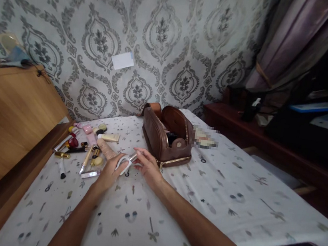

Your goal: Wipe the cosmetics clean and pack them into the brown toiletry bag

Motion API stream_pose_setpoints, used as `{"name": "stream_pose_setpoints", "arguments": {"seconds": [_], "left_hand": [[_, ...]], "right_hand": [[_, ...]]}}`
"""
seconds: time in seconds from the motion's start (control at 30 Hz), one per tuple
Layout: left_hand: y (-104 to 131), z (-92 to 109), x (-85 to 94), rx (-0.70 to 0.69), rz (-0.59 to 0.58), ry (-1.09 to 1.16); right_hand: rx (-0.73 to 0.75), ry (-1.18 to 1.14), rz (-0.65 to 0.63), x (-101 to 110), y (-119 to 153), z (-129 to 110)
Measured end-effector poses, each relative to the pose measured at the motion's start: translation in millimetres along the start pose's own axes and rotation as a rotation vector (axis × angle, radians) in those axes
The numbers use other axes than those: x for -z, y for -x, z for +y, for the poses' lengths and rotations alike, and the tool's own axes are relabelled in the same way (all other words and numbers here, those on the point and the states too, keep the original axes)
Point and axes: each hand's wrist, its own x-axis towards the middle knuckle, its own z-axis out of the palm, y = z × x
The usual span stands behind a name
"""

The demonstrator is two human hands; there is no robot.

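Note:
My left hand (108, 174) is closed on a white wipe (124, 169), folded soft and thin between thumb and fingers. In my right hand (149, 168) is a small shiny cosmetic tube (133, 157), one end against the wipe; its exact kind is too small to tell. Just beyond that hand stands a brown cosmetic bag (154, 140), its top unzipped, with a dark item (172, 137) visible inside. Left of my hands lie several make-up items, among them a beige squeeze tube (110, 137), a clear-lidded round compact (96, 161) and a brush (62, 169).
A white patterned cloth (207, 209) covers the table. A wooden panel (10, 119) borders it at left, and a dark red shelf (227, 119) stands at right. Behind the bag lies a blurred-out flat item (206, 138). The papered wall (163, 38) rises at the back.

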Motion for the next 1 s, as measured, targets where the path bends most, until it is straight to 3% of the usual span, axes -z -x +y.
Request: {"name": "stream_pose_setpoints", "arguments": {"seconds": [0.13,0.2,0.4,0.57,0.7,0.87,1.0], "left_hand": [[1,-3,-1.5,0.032,0.009,0.024],[2,-8,-3.8,-0.053,0.044,-0.122],[4,-18,-15.6,-0.483,0.084,-0.720],[8,-23,-20.2,-0.543,0.122,-0.860],[7,-19,-19.2,-0.396,0.152,-0.546],[-1,0,-12.7,0.066,0.471,-0.029],[-12,13,-6.8,0.116,0.432,0.066]], "right_hand": [[0.068,0.073,-0.030,1,1,-3],[0.096,0.095,0.008,3,-1,-1],[0.142,0.159,0.098,6,-4,8],[0.087,0.211,0.116,4,-3,11],[0.134,0.233,0.093,-1,-1,7],[0.249,0.330,0.030,-8,12,-20],[0.378,0.461,-0.004,-4,26,-57]]}}
